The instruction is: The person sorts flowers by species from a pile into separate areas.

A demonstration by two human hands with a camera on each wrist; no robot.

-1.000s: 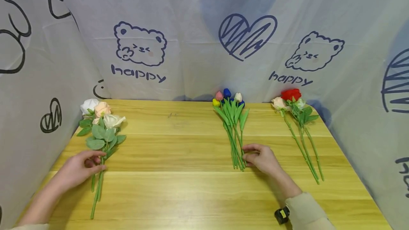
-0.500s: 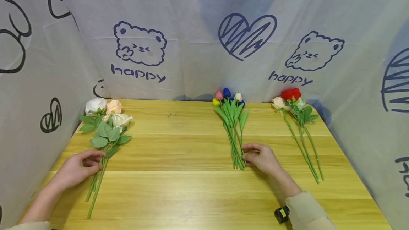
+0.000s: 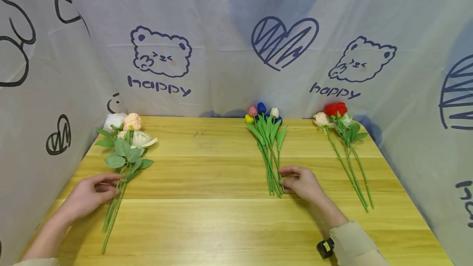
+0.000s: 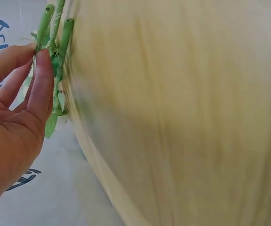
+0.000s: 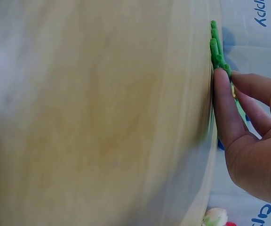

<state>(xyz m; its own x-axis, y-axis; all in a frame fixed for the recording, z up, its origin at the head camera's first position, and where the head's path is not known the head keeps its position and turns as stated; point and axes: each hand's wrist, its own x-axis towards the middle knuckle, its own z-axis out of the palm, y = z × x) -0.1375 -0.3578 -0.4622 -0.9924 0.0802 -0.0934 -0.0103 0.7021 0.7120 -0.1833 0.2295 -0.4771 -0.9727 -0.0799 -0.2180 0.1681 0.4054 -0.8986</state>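
Observation:
My left hand (image 3: 88, 196) pinches the green stems of several artificial roses (image 3: 127, 151) at the table's left side. Their white, cream and peach heads point to the back. In the left wrist view thumb and fingers of the left hand (image 4: 20, 94) meet at the stems (image 4: 55, 42). My right hand (image 3: 302, 184) pinches the lower stems of a bunch of artificial tulips (image 3: 267, 143) with pink, yellow, blue and white heads. The right wrist view has the tulip stem ends (image 5: 216, 49) between thumb and forefinger of the right hand (image 5: 253, 127).
Another group of artificial roses (image 3: 347, 151), red, peach and white, lies on the right of the wooden table (image 3: 199, 216). A cloth backdrop (image 3: 221, 52) with bear and heart drawings stands behind and along the sides. A black device (image 3: 326, 248) sits at the right sleeve.
The roses at my left hand have shifted a little to the right, and their stem ends have swung left. My right hand and the tulips have stayed in place.

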